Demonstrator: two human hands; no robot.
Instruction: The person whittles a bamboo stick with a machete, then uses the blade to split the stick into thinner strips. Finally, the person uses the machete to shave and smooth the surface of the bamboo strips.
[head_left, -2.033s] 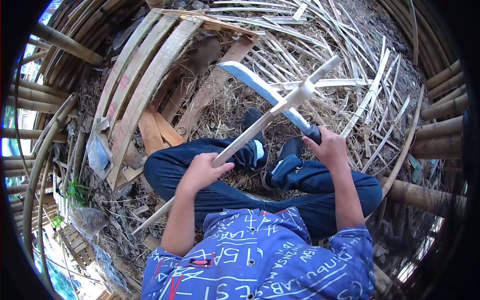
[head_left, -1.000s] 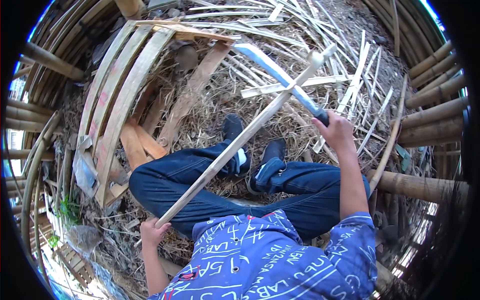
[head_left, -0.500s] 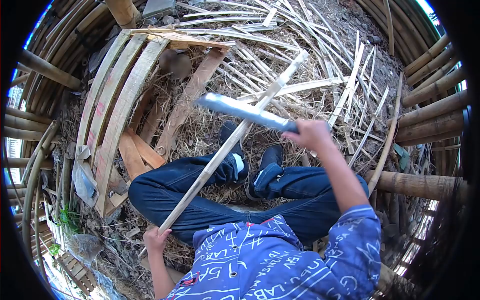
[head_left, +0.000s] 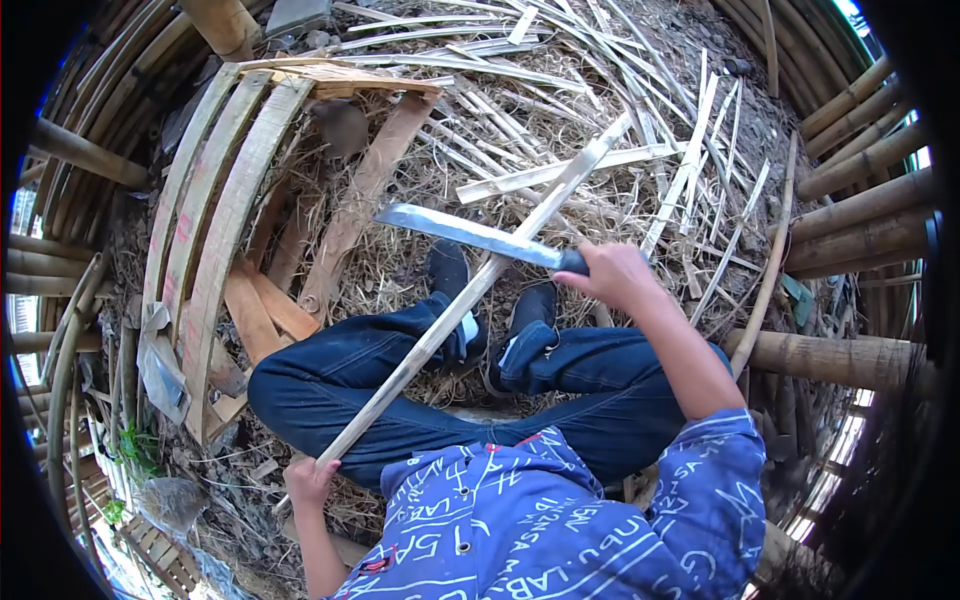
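Note:
My left hand [head_left: 311, 482] is closed around the near end of a long pale wooden strip [head_left: 420, 355]. The strip slants up and away to the right, passing over my legs toward the litter on the ground. In my right hand [head_left: 618, 277] is the dark handle of a machete [head_left: 470, 232]. Its long blade points left and crosses the strip near the middle, seemingly lying over it or against it; the exact contact is hard to tell.
A slatted wooden crate [head_left: 225, 210] lies on the left, with a plastic scrap [head_left: 165, 365] on its corner. Split strips [head_left: 690, 160] and shavings [head_left: 600, 205] litter the ground ahead. Bamboo poles [head_left: 860, 240] wall the right side, and one thick pole [head_left: 825, 358] juts in beside my right leg.
The machete blade has gone from motion-blurred to sharp, sitting slightly lower across the strip. The strip's far end has shifted a little right. Both hands keep their hold.

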